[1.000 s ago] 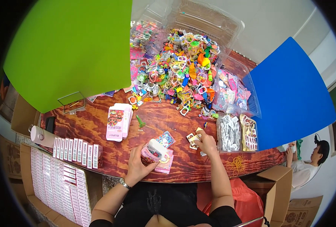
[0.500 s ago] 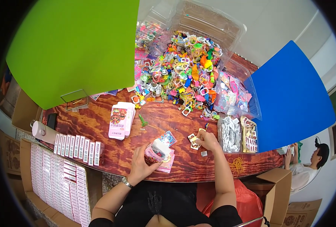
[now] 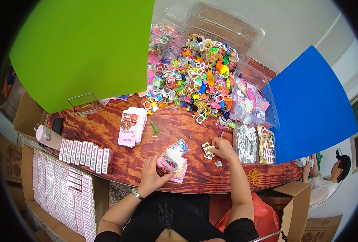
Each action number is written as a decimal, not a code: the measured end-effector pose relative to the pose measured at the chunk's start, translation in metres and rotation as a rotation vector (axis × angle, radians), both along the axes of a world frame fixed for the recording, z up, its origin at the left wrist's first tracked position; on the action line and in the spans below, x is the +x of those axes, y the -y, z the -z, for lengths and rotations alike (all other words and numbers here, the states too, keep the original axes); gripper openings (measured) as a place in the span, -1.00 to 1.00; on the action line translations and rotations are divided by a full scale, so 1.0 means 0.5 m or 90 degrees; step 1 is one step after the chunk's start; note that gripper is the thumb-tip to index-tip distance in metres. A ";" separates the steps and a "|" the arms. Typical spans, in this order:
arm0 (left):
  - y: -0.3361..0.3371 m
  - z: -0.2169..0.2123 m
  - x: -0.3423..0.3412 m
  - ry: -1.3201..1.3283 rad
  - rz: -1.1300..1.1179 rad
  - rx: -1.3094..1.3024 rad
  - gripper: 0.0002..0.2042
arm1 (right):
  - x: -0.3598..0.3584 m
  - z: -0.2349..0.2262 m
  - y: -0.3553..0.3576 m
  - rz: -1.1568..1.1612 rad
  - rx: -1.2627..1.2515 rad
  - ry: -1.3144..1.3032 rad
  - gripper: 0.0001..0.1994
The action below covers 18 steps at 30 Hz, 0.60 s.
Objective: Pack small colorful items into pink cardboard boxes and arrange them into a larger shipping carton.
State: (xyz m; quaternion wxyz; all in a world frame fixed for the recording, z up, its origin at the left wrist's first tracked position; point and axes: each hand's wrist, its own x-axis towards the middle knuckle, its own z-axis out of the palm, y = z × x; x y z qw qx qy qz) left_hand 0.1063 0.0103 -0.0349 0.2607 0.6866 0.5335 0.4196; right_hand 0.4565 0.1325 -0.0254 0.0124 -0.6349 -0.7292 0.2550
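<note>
A strip of bare wooden table [image 3: 175,129] lies open just in front of the heap of colourful plastic toys [image 3: 195,80], between the stack of pink boxes [image 3: 131,127] to the heap's left and the clear packets [image 3: 253,143] to its right. A small green piece [image 3: 154,129] sits on that strip. Nearer the person than the heap, the left hand [image 3: 152,177] with its open pink box [image 3: 169,161] and the right hand [image 3: 223,148] fill the table's near edge.

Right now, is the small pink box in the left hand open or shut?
Open: the pink box in the left hand has its top flaps apart, with white contents showing.
</note>
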 end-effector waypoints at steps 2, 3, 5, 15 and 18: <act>0.000 0.001 0.000 -0.009 -0.003 0.003 -0.15 | -0.001 0.006 0.013 -0.050 0.163 -0.005 -0.66; 0.000 0.001 0.000 -0.010 -0.005 0.002 -0.15 | -0.006 0.000 0.013 -0.051 0.162 -0.006 -0.66; -0.001 0.002 -0.001 -0.007 -0.011 -0.006 -0.16 | -0.021 -0.026 0.021 0.024 0.075 -0.046 -0.70; -0.018 0.007 0.033 -0.025 -0.058 0.048 -0.24 | -0.273 -0.179 0.128 -0.076 0.166 -0.348 -0.83; -0.016 0.011 0.031 -0.011 -0.059 0.062 -0.24 | -0.314 -0.147 0.141 -0.170 0.285 -0.265 -0.81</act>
